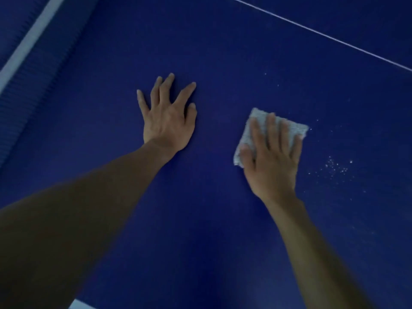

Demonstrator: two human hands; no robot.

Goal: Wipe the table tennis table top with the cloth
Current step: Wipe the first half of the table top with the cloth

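Head view: my right grip [272, 157] lies flat, fingers straight, pressing the grey cloth [246, 137] onto the counter [223, 63] just left of white specks [334, 167] that want wiping, while my left grip [169, 121], splayed and empty, braces me.

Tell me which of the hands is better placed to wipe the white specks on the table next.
The right hand: it presses the cloth flat, and the white specks lie just to its right. The left hand rests bare on the table top, farther from them.
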